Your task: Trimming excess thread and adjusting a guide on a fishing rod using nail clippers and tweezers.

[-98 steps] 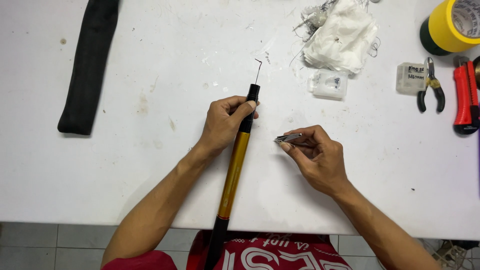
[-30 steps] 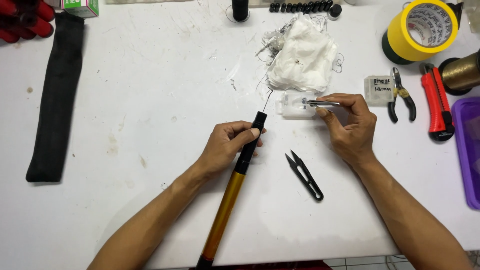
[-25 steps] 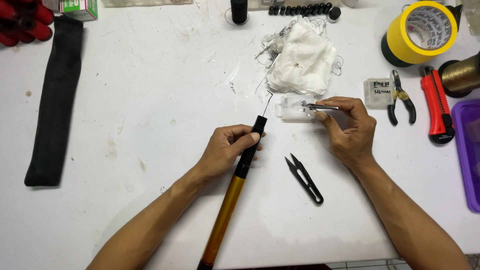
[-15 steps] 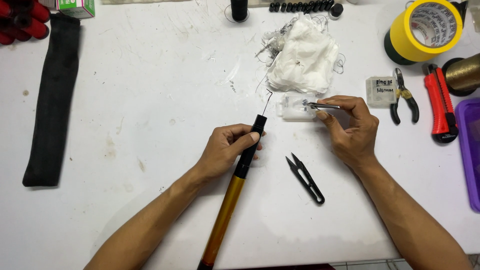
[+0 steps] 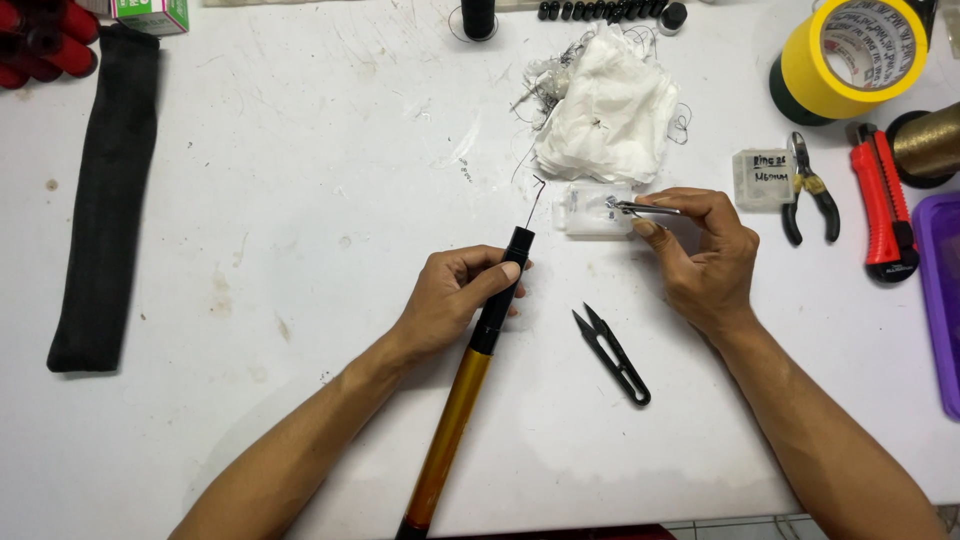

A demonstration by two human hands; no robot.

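Currently the left hand (image 5: pixel 455 300) grips the long rod with a black upper section and gold lower shaft (image 5: pixel 470 375) just below its tip, fingers wrapped closed around the black part; the rod runs from the bottom centre of the frame up toward the middle, lying low over the white tabletop (image 5: pixel 300 180). A thin bent wire (image 5: pixel 535 200) projects from the rod's tip, bare as far as can be seen.

The right hand (image 5: pixel 700 255), right of centre, pinches slim metal tweezers (image 5: pixel 640 208) between thumb and forefinger, fingers pressed together on them. The tweezer tips sit at or inside the small clear plastic box (image 5: pixel 592 208) just below the crumpled white cloth pile (image 5: pixel 610 115); whether a part is caught in the tips is too small to tell.

Judgement: work is at a pick-up stage. Nothing appears fitted at the rod tip yet, so the fitting seems to remain.

Idle items: black thread snips (image 5: pixel 612 355) lie on the tabletop between the two forearms, untouched. At right, a second small clear box (image 5: pixel 762 180), small pliers (image 5: pixel 808 190), a red utility knife (image 5: pixel 882 215), a yellow tape roll (image 5: pixel 850 55) and the edge of a purple tray (image 5: pixel 940 300). A long black fabric sleeve (image 5: pixel 105 200) lies along the left side.
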